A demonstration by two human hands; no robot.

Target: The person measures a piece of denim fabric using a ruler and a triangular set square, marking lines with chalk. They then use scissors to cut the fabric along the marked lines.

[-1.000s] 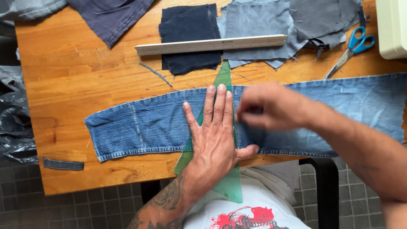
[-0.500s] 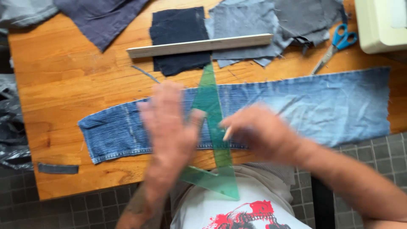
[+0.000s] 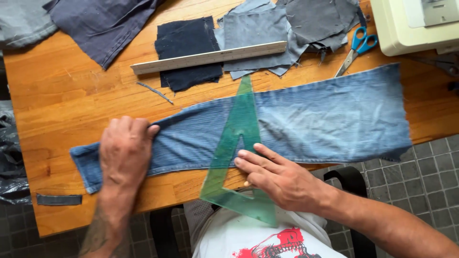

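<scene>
A long strip of blue denim [image 3: 325,119] lies across the wooden table [image 3: 62,100]. My left hand [image 3: 123,153] presses flat on the strip's left end, fingers together. A translucent green set square [image 3: 236,143] lies over the middle of the denim, its point toward the far side and its base hanging over the table's near edge. My right hand [image 3: 277,174] rests on the set square's right edge with fingers extended; something small and pale shows under the palm, but what it is cannot be told.
A long pale ruler [image 3: 208,57] lies over dark fabric pieces [image 3: 189,50] at the back. Blue-handled scissors [image 3: 356,48] sit by grey scraps [image 3: 287,28]. A cream sewing machine [image 3: 411,24] stands at the far right. A small denim strip [image 3: 58,199] lies near the left front edge.
My left hand left the set square and moved left onto the denim's end. My right hand shifted down onto the set square. The denim strip slid rightward.
</scene>
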